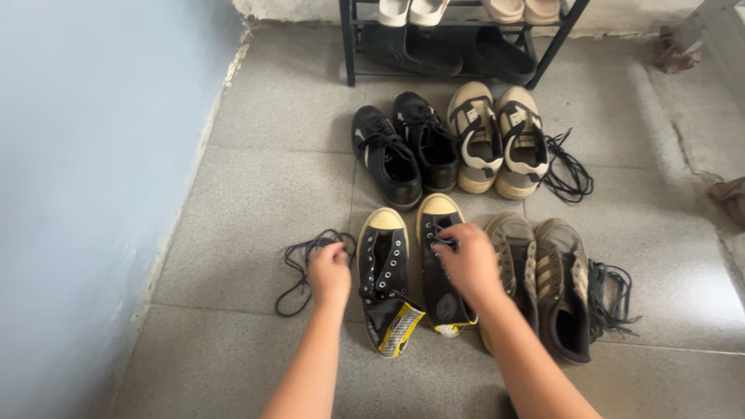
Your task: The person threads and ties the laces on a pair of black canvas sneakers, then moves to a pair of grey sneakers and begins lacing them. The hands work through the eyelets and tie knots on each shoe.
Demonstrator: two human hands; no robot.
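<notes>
Loose black shoelace: lying in a tangle on the grey tiled floor, just left of the front row of shoes, beside the pale blue wall.

Left hand: reaching onto the right end of that lace, fingers curling closed around it and pinching a strand.

Left black high-top: standing just right of the left hand, cream toe cap pointing away, eyelets showing bare, tongue folding outward to show a yellow patterned lining.

Right black high-top: sitting touching its partner, matching cream toe cap.

Right hand: resting over the front eyelets of the right black high-top, fingers bunching closed on a bit of dark lace at the eyelets; how much it is gripping cannot be told.

Grey-brown striped sneakers: standing as a pair just right of the right hand, the forearm crossing the nearer one.

Second black lace: lying piled against the right side of the striped pair.

Back row: low black lace-up shoes standing left, beige and black sneakers right, a third black lace lying beside them.

Black shoe rack: standing at the far wall, carrying more footwear.
</notes>
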